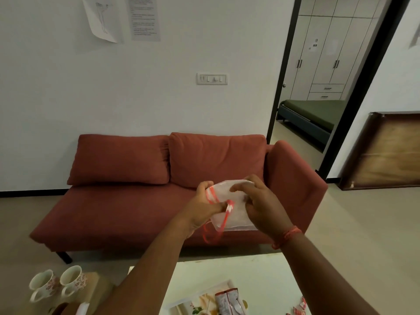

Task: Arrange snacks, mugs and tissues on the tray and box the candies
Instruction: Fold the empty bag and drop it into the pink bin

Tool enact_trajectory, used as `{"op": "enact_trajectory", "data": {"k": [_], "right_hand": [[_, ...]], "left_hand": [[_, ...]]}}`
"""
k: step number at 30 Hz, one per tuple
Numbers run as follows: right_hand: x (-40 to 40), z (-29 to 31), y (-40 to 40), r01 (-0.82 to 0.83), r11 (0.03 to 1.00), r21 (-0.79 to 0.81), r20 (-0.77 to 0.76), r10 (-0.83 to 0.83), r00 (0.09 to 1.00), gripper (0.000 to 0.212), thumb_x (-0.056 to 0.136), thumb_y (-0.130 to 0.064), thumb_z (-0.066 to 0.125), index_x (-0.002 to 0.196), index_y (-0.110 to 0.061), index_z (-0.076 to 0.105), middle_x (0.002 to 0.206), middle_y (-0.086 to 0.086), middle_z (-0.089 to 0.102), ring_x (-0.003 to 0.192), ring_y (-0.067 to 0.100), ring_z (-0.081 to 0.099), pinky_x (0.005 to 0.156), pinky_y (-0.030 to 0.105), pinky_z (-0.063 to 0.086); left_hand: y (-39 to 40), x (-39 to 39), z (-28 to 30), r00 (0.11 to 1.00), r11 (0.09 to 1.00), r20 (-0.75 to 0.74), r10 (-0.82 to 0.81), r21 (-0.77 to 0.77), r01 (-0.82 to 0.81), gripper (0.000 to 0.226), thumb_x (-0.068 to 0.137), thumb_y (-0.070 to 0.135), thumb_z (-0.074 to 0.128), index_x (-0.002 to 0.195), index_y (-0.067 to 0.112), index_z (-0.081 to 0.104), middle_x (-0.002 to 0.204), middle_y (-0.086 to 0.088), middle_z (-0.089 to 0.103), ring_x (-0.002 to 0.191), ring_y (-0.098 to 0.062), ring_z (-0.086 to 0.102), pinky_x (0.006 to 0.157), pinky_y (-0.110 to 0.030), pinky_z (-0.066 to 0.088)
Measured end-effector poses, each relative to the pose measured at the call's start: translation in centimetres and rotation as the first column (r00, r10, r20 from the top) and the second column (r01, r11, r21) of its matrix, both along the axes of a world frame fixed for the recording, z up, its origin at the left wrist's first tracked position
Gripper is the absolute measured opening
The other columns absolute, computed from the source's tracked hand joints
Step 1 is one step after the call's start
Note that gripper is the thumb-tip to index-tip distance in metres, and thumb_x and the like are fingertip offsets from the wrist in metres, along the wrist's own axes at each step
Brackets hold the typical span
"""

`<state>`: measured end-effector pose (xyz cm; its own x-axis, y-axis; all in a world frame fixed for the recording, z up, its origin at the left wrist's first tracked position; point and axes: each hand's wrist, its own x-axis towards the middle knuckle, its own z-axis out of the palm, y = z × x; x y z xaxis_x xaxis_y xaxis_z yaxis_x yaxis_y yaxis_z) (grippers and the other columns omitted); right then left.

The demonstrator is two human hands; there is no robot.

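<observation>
While both hands are holding the tissue packet (229, 204) up in front of the sofa (159, 178), the left hand (205, 206) is pinching its red-edged end and the right hand (261, 204) is curling round the far end. Judging by its crumpled clear wrap, it is light, soft and slippery, so gripping the red seam looks safest. Nearer than the sofa, the tray (181, 303) is lying on the tabletop (261, 276), with two mugs (58, 283) to its left.

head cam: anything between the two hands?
Yes. In the head view, a white pouch with a red drawstring spans the gap: left hand grips its red-edged mouth, right hand holds the other side.
</observation>
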<state>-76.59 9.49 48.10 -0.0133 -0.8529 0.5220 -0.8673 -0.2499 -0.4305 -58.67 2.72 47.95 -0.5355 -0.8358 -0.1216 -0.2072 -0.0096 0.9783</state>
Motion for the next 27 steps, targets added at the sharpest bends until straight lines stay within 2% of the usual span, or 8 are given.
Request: {"op": "enact_trajectory", "data": {"k": [3,5,8,12,17,21,24,27], "right_hand": [[-0.2,-0.5,-0.1,0.060,0.997,0.053,0.232,-0.071,0.970,0.046,0.088,0.006,0.052,0.118,-0.026,0.065,0.115,-0.007,0.049,0.097,-0.004,0.051,0.083,0.008,0.047],[-0.5,-0.9,0.2,0.102,0.986,0.130,0.403,-0.146,0.903,0.047,0.088,0.003,0.053,0.119,-0.030,0.064,0.118,-0.006,0.049,0.100,0.000,0.050,0.090,0.022,0.051],[-1.1,-1.7,1.2,0.108,0.977,0.185,0.651,-0.204,0.732,0.047,0.087,-0.002,0.057,0.119,-0.037,0.063,0.125,-0.004,0.055,0.108,0.015,0.055,0.090,0.040,0.056],[-2.8,-2.3,3.1,-0.086,0.970,0.227,0.855,-0.156,0.495,0.053,0.091,-0.010,0.065,0.133,-0.039,0.053,0.128,-0.002,0.056,0.110,0.024,0.062,0.086,0.047,0.059],[-8.1,-4.8,6.4,-0.120,0.948,0.296,0.867,-0.213,0.451,0.072,0.087,-0.009,0.071,0.142,-0.045,0.041,0.134,-0.004,0.051,0.116,0.027,0.060,0.090,0.050,0.057],[-14.5,-7.6,9.6,0.080,0.955,0.285,0.849,-0.291,0.441,0.060,0.086,-0.007,0.070,0.132,-0.043,0.056,0.132,-0.002,0.055,0.113,0.026,0.061,0.087,0.049,0.059],[-20.3,-10.3,12.1,0.215,0.932,0.290,0.844,-0.356,0.402,0.045,0.084,-0.006,0.070,0.116,-0.037,0.068,0.119,0.001,0.066,0.105,0.027,0.067,0.088,0.049,0.058],[-25.7,-13.4,14.4,0.311,0.885,0.346,0.840,-0.440,0.319,0.030,0.083,-0.013,0.068,0.105,-0.033,0.072,0.110,0.003,0.071,0.101,0.034,0.066,0.092,0.051,0.055]], "left_hand": [[-0.2,0.1,-0.9,1.000,0.994,-0.006,-0.015,-0.106,0.014,0.094,0.073,0.015,0.084,0.146,0.033,0.026,0.116,0.008,0.055,0.104,-0.009,0.060,0.092,-0.031,0.056],[-0.3,-0.1,-1.4,0.995,0.996,-0.094,-0.019,-0.083,0.011,0.090,0.075,0.015,0.083,0.143,0.037,0.028,0.121,0.006,0.056,0.106,-0.012,0.062,0.091,-0.032,0.057],[-0.6,-1.2,-2.6,0.990,0.992,-0.136,0.025,-0.123,-0.042,0.078,0.081,0.018,0.079,0.139,0.043,0.033,0.135,0.001,0.052,0.116,-0.019,0.059,0.095,-0.037,0.056],[-0.3,-4.3,-4.0,0.982,0.986,-0.180,0.056,-0.142,-0.082,0.068,0.086,0.021,0.074,0.134,0.049,0.035,0.140,0.003,0.046,0.122,-0.023,0.054,0.092,-0.039,0.057],[1.4,-10.6,-5.8,0.987,0.984,-0.163,-0.003,-0.175,-0.026,0.064,0.092,0.020,0.066,0.125,0.066,0.035,0.137,0.013,0.043,0.116,-0.014,0.053,0.089,-0.035,0.058],[4.1,-18.3,-7.7,0.987,0.992,-0.138,-0.083,-0.106,0.069,0.043,0.100,0.008,0.050,0.116,0.046,0.061,0.118,0.015,0.058,0.094,-0.004,0.061,0.068,-0.013,0.053],[6.1,-25.3,-10.3,0.992,0.995,-0.080,-0.093,-0.044,0.090,0.046,0.098,0.001,0.045,0.093,0.037,0.074,0.111,-0.001,0.068,0.090,-0.018,0.065,0.072,-0.028,0.057],[7.8,-31.9,-13.1,0.995,0.992,-0.027,-0.092,0.084,0.094,0.041,0.096,0.001,0.048,0.097,0.034,0.073,0.116,-0.003,0.067,0.100,-0.031,0.068,0.085,-0.050,0.059]]}}
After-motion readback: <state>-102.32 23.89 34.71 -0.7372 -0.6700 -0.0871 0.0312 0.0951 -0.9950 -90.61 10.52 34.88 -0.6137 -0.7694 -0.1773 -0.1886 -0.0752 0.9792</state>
